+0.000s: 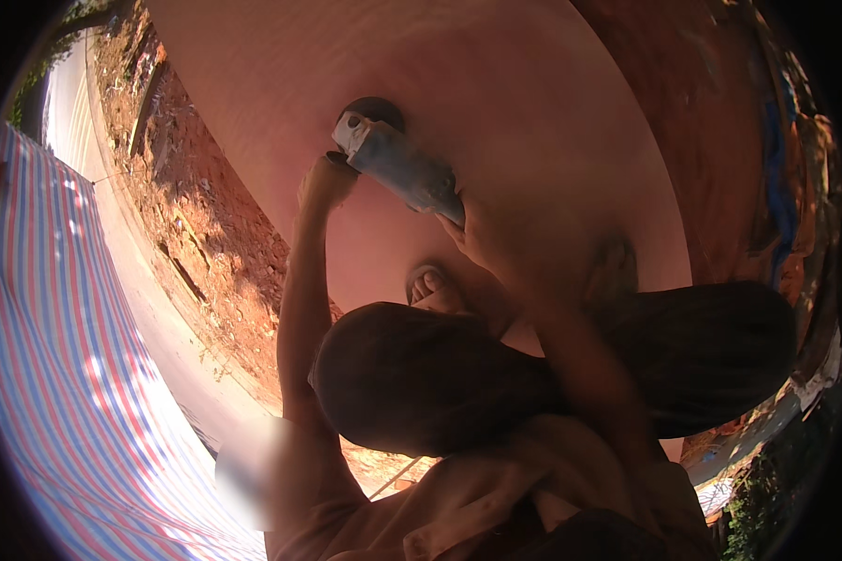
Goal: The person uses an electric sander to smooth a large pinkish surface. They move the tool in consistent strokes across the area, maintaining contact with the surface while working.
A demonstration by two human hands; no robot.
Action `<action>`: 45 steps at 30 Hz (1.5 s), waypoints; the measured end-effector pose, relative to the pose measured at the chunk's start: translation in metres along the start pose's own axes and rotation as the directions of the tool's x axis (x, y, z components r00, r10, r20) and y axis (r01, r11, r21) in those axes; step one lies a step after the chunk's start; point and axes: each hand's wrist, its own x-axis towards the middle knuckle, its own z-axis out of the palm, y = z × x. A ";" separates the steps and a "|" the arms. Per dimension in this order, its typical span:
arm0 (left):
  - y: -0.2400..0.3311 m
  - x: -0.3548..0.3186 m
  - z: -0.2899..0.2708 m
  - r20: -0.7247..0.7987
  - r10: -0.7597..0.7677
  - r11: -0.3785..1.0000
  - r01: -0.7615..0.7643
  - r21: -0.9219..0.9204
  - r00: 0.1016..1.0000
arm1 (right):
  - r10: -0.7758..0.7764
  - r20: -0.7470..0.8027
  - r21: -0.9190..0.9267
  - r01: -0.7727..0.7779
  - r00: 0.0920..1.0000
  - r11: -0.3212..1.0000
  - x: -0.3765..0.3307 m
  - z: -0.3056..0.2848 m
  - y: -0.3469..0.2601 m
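An angle grinder (400,166) with a worn blue-grey body and a light metal head lies slantwise over a large smooth pinkish slab (533,103). Its dark round disc (384,110) is against or just above the slab; which of the two I cannot tell. My left hand (327,184) is closed around the dark side handle by the grinder's head. At the rear end of the body, my right hand (477,224) is wrapped round the tool, its fingers partly in shadow.
My bare-toed left foot (437,288) rests on the slab below the grinder, and my shaded right foot (612,271) is farther right. Reddish rubble ground (187,187) borders the slab. A striped tarp (75,355) hangs at far left; a blue strip (778,187) lies at right.
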 end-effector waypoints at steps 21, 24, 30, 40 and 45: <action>0.266 0.023 -0.002 0.088 0.610 0.760 -0.612 0.218 0.788 | 0.474 -0.235 -0.002 -0.488 0.849 0.873 -0.010 -0.066 0.101; 0.309 0.027 0.006 0.069 0.690 0.703 -0.690 0.173 0.720 | 0.476 -0.275 0.187 -0.439 0.836 0.879 -0.003 -0.079 0.124; 0.296 0.018 0.009 0.005 0.670 0.731 -0.660 0.173 0.743 | 0.398 -0.137 0.144 -0.379 0.907 0.914 0.005 -0.101 0.121; 0.047 0.031 -0.036 -0.089 0.083 0.986 -0.095 -0.140 0.993 | 0.062 0.191 0.002 -0.064 0.980 0.998 0.084 -0.018 0.023; -0.046 -0.022 -0.017 -0.063 -0.109 0.951 0.085 -0.298 0.992 | -0.005 0.390 -0.046 0.025 0.921 0.999 0.081 0.008 -0.018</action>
